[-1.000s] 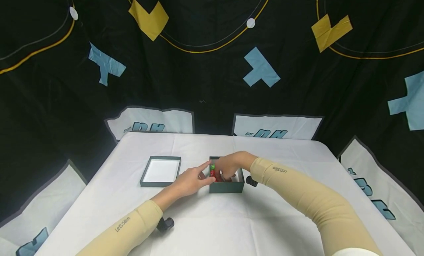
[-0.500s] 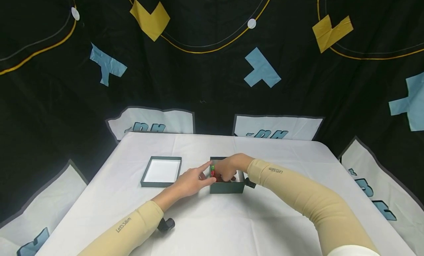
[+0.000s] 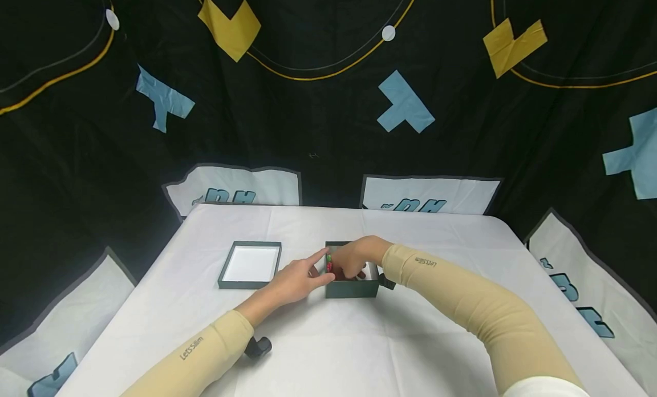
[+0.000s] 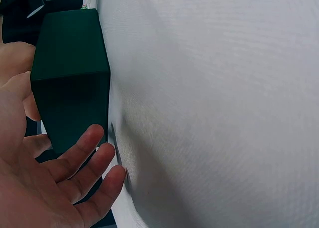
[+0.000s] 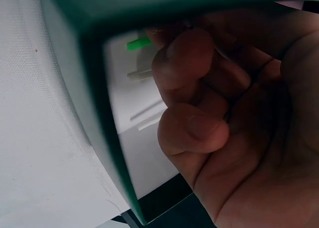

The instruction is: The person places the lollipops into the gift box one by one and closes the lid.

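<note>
A dark green box [image 3: 351, 290] with a white inside stands without its lid on the table. My left hand [image 3: 292, 281] touches its left rim with index finger and thumb; in the left wrist view the other fingers [image 4: 87, 173] extend loosely beside the box wall. Inside the box is my right hand [image 3: 354, 259], reaching down with curled fingers. What those fingertips touch or hold is hidden. A small red and green item [image 3: 329, 264] shows along the left inner wall. The right wrist view shows a green strip [image 5: 138, 43] and a pale strip [image 5: 139, 75] past the fingers.
Left of the box, a shallow green lid [image 3: 243, 285] lies with its white inside up. A white cloth covers the table [image 3: 318, 351]. Black wrist cameras hang at the left wrist [image 3: 258, 347] and right wrist [image 3: 386, 282]. Behind the table hangs a dark curtain [image 3: 318, 129].
My right hand has shifted very slightly left inside the box, and its sleeve with it. The left hand keeps its place on the rim.
</note>
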Motion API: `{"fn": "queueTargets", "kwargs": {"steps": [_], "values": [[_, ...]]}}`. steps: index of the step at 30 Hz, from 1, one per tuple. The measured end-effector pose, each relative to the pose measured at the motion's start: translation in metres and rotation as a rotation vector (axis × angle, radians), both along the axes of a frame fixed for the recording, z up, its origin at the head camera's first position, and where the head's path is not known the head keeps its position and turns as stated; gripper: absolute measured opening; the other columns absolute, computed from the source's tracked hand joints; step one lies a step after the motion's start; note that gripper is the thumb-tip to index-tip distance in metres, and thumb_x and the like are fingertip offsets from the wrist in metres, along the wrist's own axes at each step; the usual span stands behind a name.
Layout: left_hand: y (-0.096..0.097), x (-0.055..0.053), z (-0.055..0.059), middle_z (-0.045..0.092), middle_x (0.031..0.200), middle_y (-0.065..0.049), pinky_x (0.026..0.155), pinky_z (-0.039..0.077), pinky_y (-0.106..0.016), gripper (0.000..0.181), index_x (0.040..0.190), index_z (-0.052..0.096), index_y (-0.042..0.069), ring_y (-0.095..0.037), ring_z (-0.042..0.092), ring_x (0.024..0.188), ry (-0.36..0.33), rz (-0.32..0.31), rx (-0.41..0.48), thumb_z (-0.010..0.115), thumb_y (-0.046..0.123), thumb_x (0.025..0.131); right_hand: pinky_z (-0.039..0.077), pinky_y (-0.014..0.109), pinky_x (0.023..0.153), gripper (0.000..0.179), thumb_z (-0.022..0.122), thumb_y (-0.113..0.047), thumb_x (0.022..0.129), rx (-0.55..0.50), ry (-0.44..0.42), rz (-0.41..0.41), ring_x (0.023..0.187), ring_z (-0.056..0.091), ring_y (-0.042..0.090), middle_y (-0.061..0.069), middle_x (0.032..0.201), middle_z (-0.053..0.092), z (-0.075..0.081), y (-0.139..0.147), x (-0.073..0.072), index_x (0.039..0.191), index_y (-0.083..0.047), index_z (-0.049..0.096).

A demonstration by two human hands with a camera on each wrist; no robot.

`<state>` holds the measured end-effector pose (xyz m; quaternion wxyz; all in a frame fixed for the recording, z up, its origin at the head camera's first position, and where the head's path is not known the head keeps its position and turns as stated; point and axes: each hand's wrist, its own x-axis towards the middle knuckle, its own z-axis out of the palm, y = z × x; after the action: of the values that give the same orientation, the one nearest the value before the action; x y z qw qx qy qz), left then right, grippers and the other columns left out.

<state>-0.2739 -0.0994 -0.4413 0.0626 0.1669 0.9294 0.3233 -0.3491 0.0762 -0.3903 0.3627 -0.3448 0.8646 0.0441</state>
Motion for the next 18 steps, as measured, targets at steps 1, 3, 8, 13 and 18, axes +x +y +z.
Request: {"fn": "queueTargets", "kwargs": {"steps": [1,3,8,13,18], "values": [[0.0,0.0,0.0,0.068,0.09,0.002,0.059,0.046,-0.032,0.075,0.159,0.032,0.029,-0.013,0.058,0.068,-0.001,-0.001,-0.001,0.061,0.056,0.095,0.049,0.032,0.064,0.03,0.056,0.008,0.09,-0.001,0.0,0.001,0.062,0.061,0.015,-0.001,0.078,0.065,0.0,0.0,0.0,0.083,-0.019,0.068],[0.0,0.0,0.001,0.068,0.091,0.002,0.059,0.046,-0.032,0.075,0.159,0.032,0.029,-0.013,0.058,0.068,-0.002,-0.001,-0.001,0.062,0.056,0.095,0.05,0.032,0.065,0.03,0.057,0.008,0.09,-0.001,0.004,0.003,0.063,0.062,0.016,-0.001,0.077,0.066,0.001,0.0,0.001,0.083,-0.019,0.068],[0.002,0.0,0.001,0.068,0.092,0.001,0.059,0.046,-0.032,0.074,0.159,0.033,0.028,-0.013,0.058,0.069,-0.001,0.001,0.001,0.062,0.055,0.096,0.05,0.033,0.065,0.03,0.057,0.007,0.09,0.002,0.025,0.013,0.063,0.061,0.015,-0.001,0.077,0.066,0.003,0.003,0.003,0.084,-0.02,0.069],[0.003,0.001,0.002,0.069,0.092,0.001,0.059,0.046,-0.032,0.073,0.159,0.033,0.029,-0.013,0.058,0.069,0.001,0.012,-0.008,0.062,0.053,0.096,0.052,0.036,0.069,0.028,0.057,0.004,0.091,0.007,0.044,0.007,0.066,0.061,0.015,-0.002,0.081,0.067,0.005,0.007,0.004,0.088,-0.021,0.069],[0.002,0.002,0.002,0.069,0.093,0.0,0.06,0.046,-0.032,0.071,0.158,0.034,0.028,-0.013,0.058,0.07,0.008,0.013,-0.011,0.062,0.05,0.097,0.053,0.033,0.069,0.025,0.06,0.0,0.089,-0.007,0.068,0.008,0.069,0.064,0.016,-0.002,0.086,0.068,0.01,0.013,0.004,0.097,-0.02,0.073]]}}
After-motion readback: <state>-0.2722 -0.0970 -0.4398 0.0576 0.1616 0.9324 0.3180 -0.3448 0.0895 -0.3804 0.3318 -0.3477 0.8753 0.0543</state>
